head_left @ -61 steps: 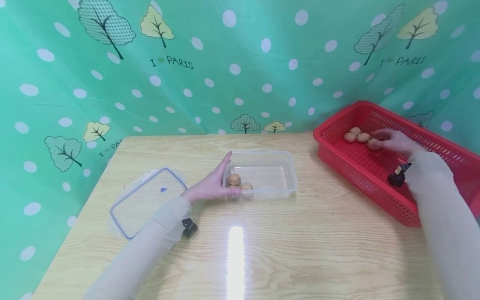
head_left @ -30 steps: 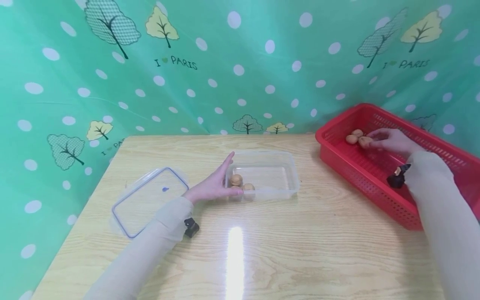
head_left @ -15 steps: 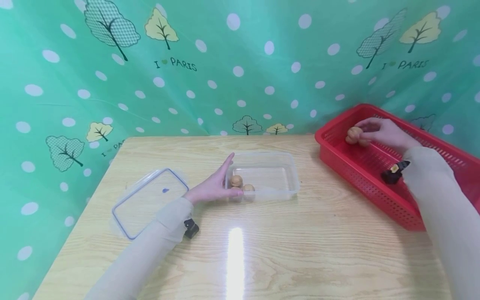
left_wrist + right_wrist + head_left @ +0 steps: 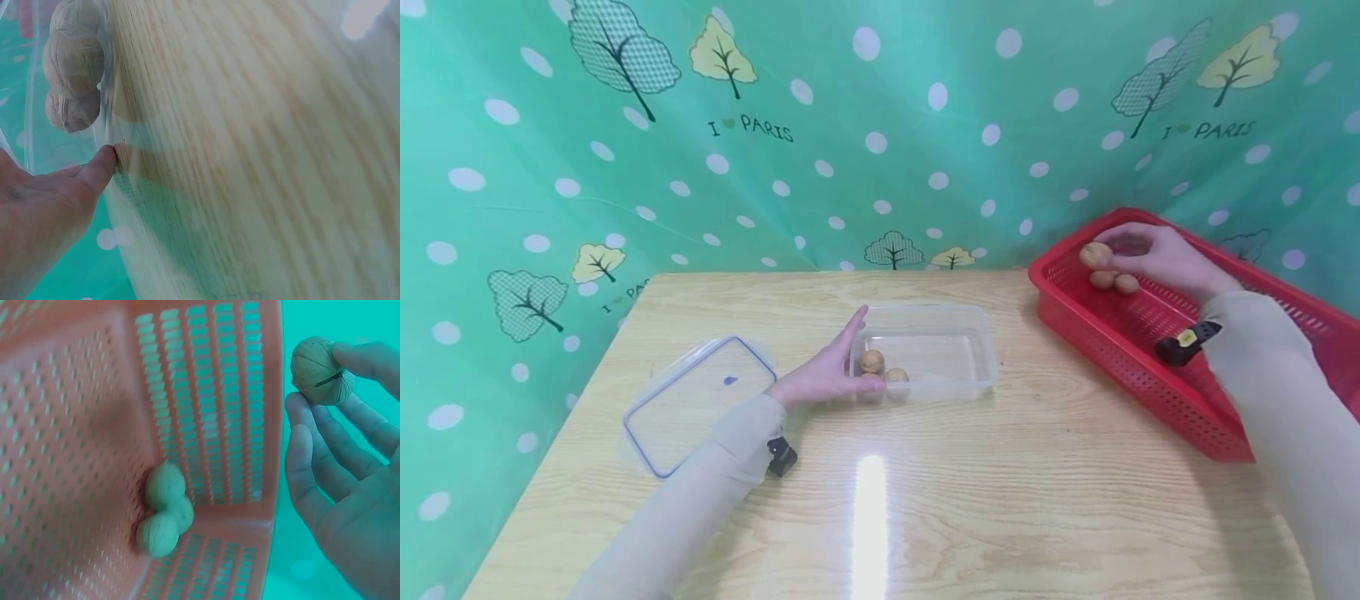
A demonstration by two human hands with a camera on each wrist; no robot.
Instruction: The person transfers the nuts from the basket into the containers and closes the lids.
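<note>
My right hand (image 4: 1161, 257) pinches a walnut (image 4: 1095, 254) by its fingertips, above the far left end of the red basket (image 4: 1120, 350). The right wrist view shows this held walnut (image 4: 319, 372) with a dark crack, beyond the basket's rim. Three more walnuts (image 4: 159, 534) lie together in the basket's corner there. My left hand (image 4: 823, 372) holds the left end of a clear plastic container (image 4: 985, 350), thumb at the near wall and fingers at the far one. A few walnuts (image 4: 872, 361) sit in its near left corner, also visible through the wall in the left wrist view.
A clear lid (image 4: 681, 408) with a blue seal lies on the wooden table (image 4: 1000, 500), left of the container and beside the left forearm. A green patterned cloth (image 4: 820, 100) hangs behind the table. The red basket stands at the table's right side.
My right hand has shifted left in the basket, taken hold of a walnut and lifted it above the others. The left hand and the plastic container stay where they were.
</note>
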